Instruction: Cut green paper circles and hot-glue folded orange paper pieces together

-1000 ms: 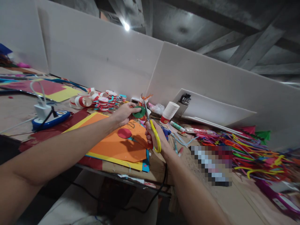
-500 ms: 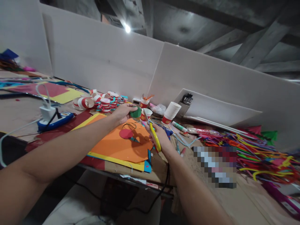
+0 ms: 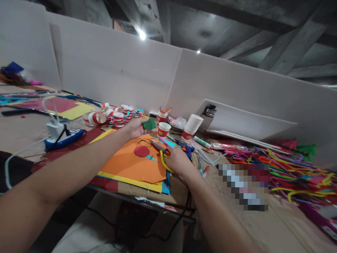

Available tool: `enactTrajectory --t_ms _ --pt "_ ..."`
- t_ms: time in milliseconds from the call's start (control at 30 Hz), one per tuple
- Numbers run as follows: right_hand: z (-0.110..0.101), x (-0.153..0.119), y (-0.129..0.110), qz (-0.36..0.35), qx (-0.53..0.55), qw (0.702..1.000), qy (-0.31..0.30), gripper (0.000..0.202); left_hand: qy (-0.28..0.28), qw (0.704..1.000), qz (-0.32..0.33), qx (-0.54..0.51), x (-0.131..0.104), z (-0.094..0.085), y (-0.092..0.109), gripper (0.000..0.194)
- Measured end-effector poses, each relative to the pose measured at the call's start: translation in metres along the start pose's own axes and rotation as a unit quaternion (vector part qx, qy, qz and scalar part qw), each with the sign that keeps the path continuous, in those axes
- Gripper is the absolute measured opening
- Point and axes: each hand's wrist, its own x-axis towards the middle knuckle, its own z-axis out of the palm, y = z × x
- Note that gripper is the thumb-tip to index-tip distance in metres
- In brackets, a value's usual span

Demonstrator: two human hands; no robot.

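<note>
Currently left hand (image 3: 135, 128) pinches green paper cutout (image 3: 149, 124) raised above far edge of orange sheet (image 3: 131, 163), while right hand (image 3: 179, 160) grips yellow-handled scissors (image 3: 162, 151) lying low just near-right of it, blades pointing far-left toward cutout.

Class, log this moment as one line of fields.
left hand: holds green cutout | right hand: holds yellow scissors, low over orange sheet | red circle: on sheet
</note>
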Motion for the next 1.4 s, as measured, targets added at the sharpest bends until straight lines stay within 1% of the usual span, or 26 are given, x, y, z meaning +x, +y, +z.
enactTrajectory --t_ms 100,167,200,267,333,367,400,467,500,567,667,733,800,833,867,900,967,1033,1067,1100,1133,1200,1233,1267,1333,1400 --pt "-0.005 -0.003 -0.003 -0.026 -0.047 0.999 -0.009 0.029 -0.02 1.0 0.02 0.011 -0.001 0.002 -0.007 0.021" --pt "-0.007 -0.003 -0.004 -0.008 -0.044 0.999 -0.005 0.028 -0.036 0.998 0.034 0.031 -0.002 0.004 -0.014 0.019" --pt "-0.007 -0.003 -0.004 0.004 -0.026 1.0 0.012 0.03 -0.041 0.997 0.038 0.046 -0.003 0.006 -0.017 0.018" --pt "-0.006 0.0 -0.003 0.01 0.038 0.996 0.082 0.043 -0.048 0.994 0.042 0.083 -0.007 0.01 -0.026 0.014" --pt "-0.003 0.003 -0.003 -0.016 0.108 0.98 0.166 0.058 -0.058 0.99 0.044 0.12 -0.012 0.017 -0.033 0.012" --pt "-0.002 0.005 -0.002 -0.032 0.132 0.972 0.194 0.064 -0.06 0.987 0.046 0.14 -0.015 0.02 -0.037 0.01" --pt "0.0 0.007 -0.003 -0.042 0.145 0.966 0.209 0.068 -0.064 0.983 0.05 0.162 -0.018 0.023 -0.04 0.008" --pt "0.002 0.009 -0.003 -0.051 0.153 0.963 0.216 0.072 -0.094 0.974 0.063 0.197 -0.023 0.028 -0.045 0.007" --pt "0.003 0.01 -0.004 -0.054 0.155 0.962 0.218 0.07 -0.102 0.971 0.068 0.204 -0.026 0.029 -0.047 0.005" --pt "0.005 0.01 -0.004 -0.067 0.162 0.96 0.219 0.061 -0.092 0.972 0.068 0.207 -0.03 0.032 -0.05 0.002" --pt "0.005 0.01 -0.003 -0.088 0.17 0.956 0.223 0.047 -0.084 0.976 0.054 0.193 -0.033 0.033 -0.054 0.007" --pt "0.005 0.011 -0.002 -0.093 0.172 0.954 0.225 0.045 -0.101 0.974 0.039 0.2 -0.032 0.032 -0.055 0.008" --pt "0.005 0.012 0.0 -0.087 0.173 0.953 0.233 0.045 -0.104 0.961 0.032 0.254 -0.028 0.03 -0.05 0.017" --pt "0.005 0.012 0.0 -0.078 0.174 0.952 0.238 0.046 -0.091 0.949 0.041 0.299 -0.025 0.028 -0.045 0.025" --pt "0.004 0.013 0.001 -0.067 0.175 0.952 0.243 0.046 -0.067 0.931 0.066 0.352 -0.021 0.024 -0.038 0.033" --pt "0.003 0.013 0.002 -0.056 0.177 0.951 0.247 0.046 -0.018 0.907 0.113 0.406 -0.015 0.018 -0.028 0.036" --pt "0.002 0.013 0.003 -0.042 0.187 0.951 0.244 0.046 0.084 0.827 0.232 0.505 -0.004 0.0 -0.003 0.037" --pt "0.001 0.012 0.002 -0.04 0.198 0.951 0.234 0.048 0.192 0.744 0.296 0.568 0.006 -0.025 0.024 0.027" --pt "0.001 0.012 0.002 -0.042 0.201 0.951 0.229 0.048 0.235 0.699 0.304 0.603 0.009 -0.038 0.036 0.022" --pt "0.001 0.012 0.001 -0.045 0.203 0.952 0.226 0.048 0.28 0.659 0.295 0.632 0.012 -0.052 0.045 0.022" --pt "0.001 0.012 0.001 -0.048 0.203 0.952 0.224 0.048 0.307 0.632 0.272 0.658 0.015 -0.065 0.052 0.026" --pt "0.002 0.012 0.001 -0.053 0.204 0.952 0.221 0.046 0.339 0.6 0.231 0.687 0.017 -0.086 0.058 0.034" --pt "0.003 0.012 0.001 -0.053 0.205 0.952 0.22 0.045 0.344 0.59 0.221 0.697 0.018 -0.094 0.058 0.039" --pt "0.003 0.012 0.001 -0.051 0.206 0.952 0.219 0.045 0.341 0.587 0.209 0.704 0.018 -0.1 0.057 0.043" --pt "0.004 0.012 0.001 -0.046 0.208 0.953 0.216 0.046 0.329 0.58 0.179 0.723 0.02 -0.107 0.053 0.049" --pt "0.004 0.012 0.001 -0.04 0.207 0.955 0.21 0.049 0.319 0.571 0.153 0.74 0.022 -0.11 0.05 0.053"
